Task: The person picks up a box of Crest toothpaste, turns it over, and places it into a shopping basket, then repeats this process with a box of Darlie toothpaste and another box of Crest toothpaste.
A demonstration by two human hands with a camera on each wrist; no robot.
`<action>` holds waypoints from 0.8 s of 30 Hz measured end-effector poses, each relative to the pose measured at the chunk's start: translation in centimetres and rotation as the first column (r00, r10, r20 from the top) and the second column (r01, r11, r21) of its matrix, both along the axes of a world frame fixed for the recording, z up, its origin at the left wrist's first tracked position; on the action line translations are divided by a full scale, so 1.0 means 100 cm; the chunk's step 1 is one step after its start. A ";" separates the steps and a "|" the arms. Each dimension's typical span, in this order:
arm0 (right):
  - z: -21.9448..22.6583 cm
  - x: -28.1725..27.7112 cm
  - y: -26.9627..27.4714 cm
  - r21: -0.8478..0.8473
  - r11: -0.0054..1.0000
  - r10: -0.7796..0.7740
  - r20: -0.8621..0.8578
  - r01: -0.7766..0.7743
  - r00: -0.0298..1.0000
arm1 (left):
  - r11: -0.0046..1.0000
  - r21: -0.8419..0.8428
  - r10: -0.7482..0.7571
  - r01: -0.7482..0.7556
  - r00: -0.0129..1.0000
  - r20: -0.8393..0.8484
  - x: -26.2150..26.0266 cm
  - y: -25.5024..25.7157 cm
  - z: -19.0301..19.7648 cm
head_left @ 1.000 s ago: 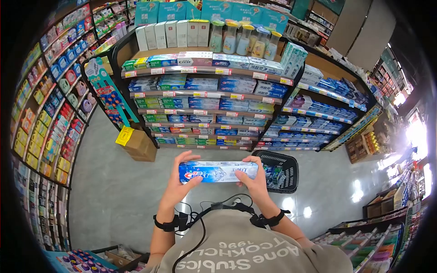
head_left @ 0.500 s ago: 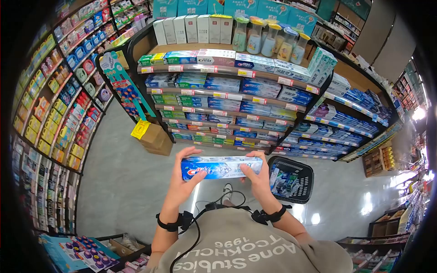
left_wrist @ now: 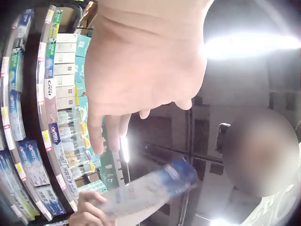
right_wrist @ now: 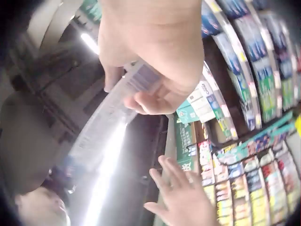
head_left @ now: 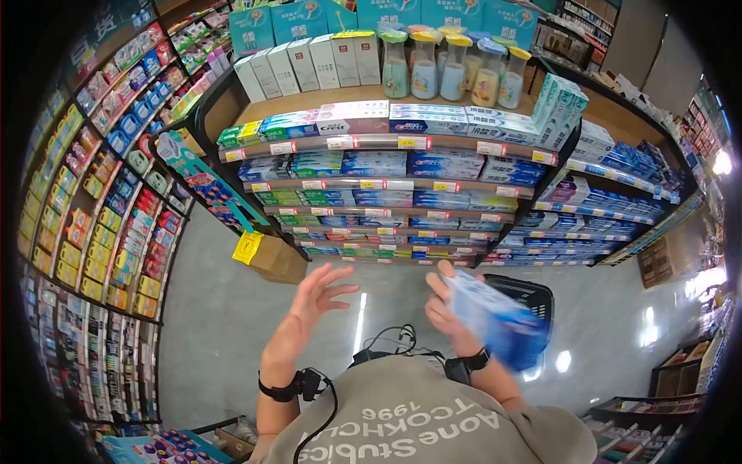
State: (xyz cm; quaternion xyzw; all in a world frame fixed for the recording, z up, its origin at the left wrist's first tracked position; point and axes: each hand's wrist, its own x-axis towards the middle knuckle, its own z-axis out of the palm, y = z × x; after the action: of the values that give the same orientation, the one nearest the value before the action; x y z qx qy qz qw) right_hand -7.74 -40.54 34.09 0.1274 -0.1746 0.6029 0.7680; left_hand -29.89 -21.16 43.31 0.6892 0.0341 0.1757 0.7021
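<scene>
My right hand (head_left: 442,308) grips one end of a blue and white toothpaste box (head_left: 498,319), which slants out to the right and is blurred by motion. In the right wrist view, the fingers and thumb pinch the pale box (right_wrist: 106,115) near its end. Apart from it, my left hand (head_left: 308,308) is raised at the left with its fingers spread loosely and nothing in them. The left wrist view shows the box (left_wrist: 150,188) reaching out from the right hand (left_wrist: 89,209), beyond the left fingertips. Behind the box in the head view stands a black shopping basket (head_left: 532,288), partly hidden.
Ahead is a shelf unit (head_left: 325,144) stacked with toothpaste boxes, with white cartons (head_left: 323,62) and lidded bottles (head_left: 423,68) on top. A brown cardboard box (head_left: 280,259) stands on the floor at its left. More stocked shelves (head_left: 100,232) line the left side.
Both hands held the toothpaste box level between them before. The left hand has let go and moved apart from it; the right hand has swung the box to the right, above the basket area.
</scene>
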 end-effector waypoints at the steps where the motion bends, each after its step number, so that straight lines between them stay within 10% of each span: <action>1: 0.001 0.004 0.008 0.244 0.970 0.022 -0.049 -0.010 0.999 | 0.999 0.032 -0.002 0.004 0.998 -0.056 0.001 0.006 0.000; 24: -0.008 0.078 0.005 0.139 0.983 -0.071 -0.300 0.117 0.951 | 0.949 0.048 -0.292 0.311 0.927 -0.237 0.114 0.026 -0.001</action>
State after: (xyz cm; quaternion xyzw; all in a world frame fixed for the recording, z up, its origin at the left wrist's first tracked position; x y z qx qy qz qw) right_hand 0.07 -40.02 33.24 0.2666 -0.1107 0.5245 0.8009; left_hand -18.46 -18.60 43.18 0.7310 0.0003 -0.0130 0.6823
